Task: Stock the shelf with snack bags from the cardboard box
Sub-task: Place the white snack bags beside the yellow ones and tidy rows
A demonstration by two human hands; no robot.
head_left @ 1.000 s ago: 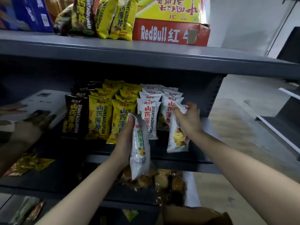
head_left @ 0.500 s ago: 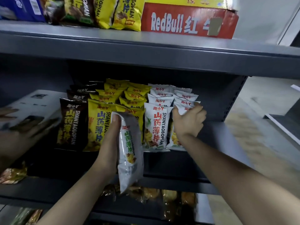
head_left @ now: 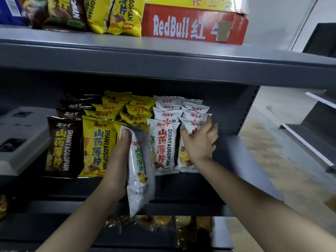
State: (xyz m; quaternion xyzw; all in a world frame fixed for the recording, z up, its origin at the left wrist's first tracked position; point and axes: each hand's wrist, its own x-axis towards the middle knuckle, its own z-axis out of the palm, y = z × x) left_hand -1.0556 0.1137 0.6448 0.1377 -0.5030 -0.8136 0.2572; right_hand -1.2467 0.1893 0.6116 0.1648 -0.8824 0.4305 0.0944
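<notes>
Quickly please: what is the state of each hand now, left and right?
Left hand: holding a white snack bag with green lettering.
Right hand: gripping the rightmost front white bag on the shelf.

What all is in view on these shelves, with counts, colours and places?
Black bags: several, black, middle shelf, left.
Yellow bags: two rows, yellow, middle shelf, centre.
White bags: two rows, white, red lettering, middle shelf, right.
Pale box: one, grey-white, middle shelf, far left.
Red box: one, red, top shelf, right.
Yellow box: one, yellow, atop the red box.
Upper bags: two yellow, at least one dark, top shelf, left of the red box.
Blue box: one, blue, top shelf, far left.
Clear packets: several, brownish contents, lower shelf.
Left hand: holds one white green-lettered bag in front of the shelf.
Right hand: grips the front white bag of the right row.
</notes>
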